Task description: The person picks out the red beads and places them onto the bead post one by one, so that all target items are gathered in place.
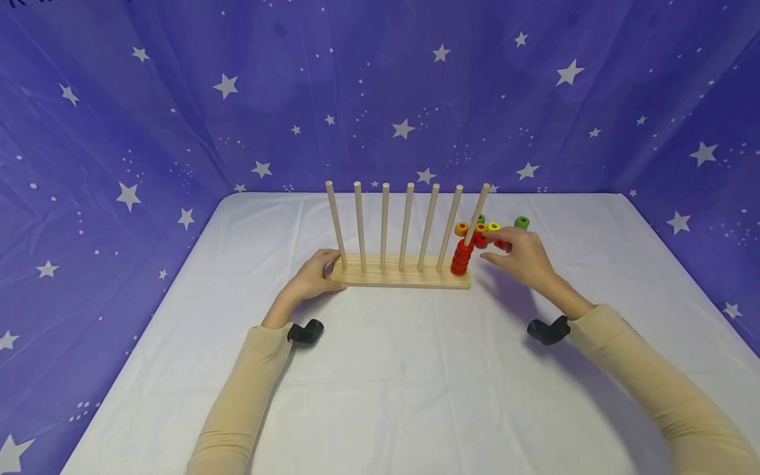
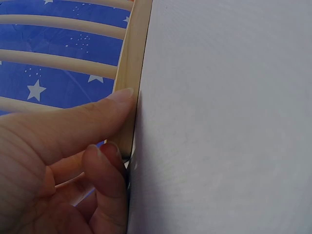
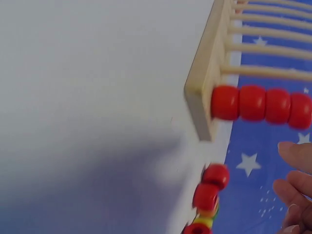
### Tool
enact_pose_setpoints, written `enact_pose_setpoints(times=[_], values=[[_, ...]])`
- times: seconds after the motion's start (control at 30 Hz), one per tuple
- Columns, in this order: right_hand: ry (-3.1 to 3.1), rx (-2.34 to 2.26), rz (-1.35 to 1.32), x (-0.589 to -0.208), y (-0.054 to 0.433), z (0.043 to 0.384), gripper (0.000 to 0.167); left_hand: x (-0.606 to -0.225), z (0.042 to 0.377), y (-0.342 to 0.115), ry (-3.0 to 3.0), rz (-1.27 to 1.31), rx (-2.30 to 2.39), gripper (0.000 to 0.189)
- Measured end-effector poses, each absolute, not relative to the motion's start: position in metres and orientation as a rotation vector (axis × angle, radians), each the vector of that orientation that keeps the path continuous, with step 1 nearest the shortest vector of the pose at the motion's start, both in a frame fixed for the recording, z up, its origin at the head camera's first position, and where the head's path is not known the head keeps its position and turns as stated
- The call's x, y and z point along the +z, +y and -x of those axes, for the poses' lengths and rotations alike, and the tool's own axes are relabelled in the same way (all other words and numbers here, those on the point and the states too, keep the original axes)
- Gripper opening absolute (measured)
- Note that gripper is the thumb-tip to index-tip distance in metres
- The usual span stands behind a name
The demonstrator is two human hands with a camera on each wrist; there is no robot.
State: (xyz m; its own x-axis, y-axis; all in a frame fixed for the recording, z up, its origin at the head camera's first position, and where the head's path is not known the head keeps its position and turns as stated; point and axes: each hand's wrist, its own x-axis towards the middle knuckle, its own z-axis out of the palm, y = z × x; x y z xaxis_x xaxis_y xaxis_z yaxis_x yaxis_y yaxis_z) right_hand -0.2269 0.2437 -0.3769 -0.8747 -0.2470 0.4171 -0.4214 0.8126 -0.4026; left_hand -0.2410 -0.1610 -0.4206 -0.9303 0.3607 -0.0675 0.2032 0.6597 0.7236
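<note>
A wooden rack [image 1: 392,280] with a row of upright pegs stands on the white table. Several red beads [image 1: 460,258] are stacked on its rightmost peg [image 1: 478,210]; the other pegs are bare. My left hand [image 1: 309,276] grips the left end of the base, the thumb [image 2: 112,105] on its front edge and other fingers curled at the end. Just right of the bead stack is my right hand [image 1: 522,256], thumb and fingers apart. In the right wrist view its fingers [image 3: 295,156] are beside the top red bead [image 3: 300,111], and no bead shows between them.
Behind the rack's right end lie loose beads: orange [image 1: 462,229], yellow [image 1: 494,226], green [image 1: 522,222] and red [image 3: 216,176]. My right hand partly covers this group. A purple star-printed cloth [image 1: 356,99] hangs behind and beside the white table [image 1: 380,396].
</note>
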Motion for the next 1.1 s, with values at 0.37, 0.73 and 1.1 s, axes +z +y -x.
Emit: enact_pose_setpoints(times=[0.37, 0.73, 1.1], values=[[-2.719, 0.674, -0.377, -0.387, 0.272, 0.241, 0.029, -0.42, 0.239, -0.161, 2.68, -0.486, 1.127, 0.077], [-2.772, 0.575, -0.376, -0.395, 0.287, 0.252, 0.03, -0.419, 0.239, -0.161, 2.68, -0.481, 1.122, 0.076], [-2.838, 0.575, -0.403, -0.404, 0.29, 0.266, 0.032, -0.418, 0.239, -0.161, 2.682, -0.459, 1.113, 0.077]])
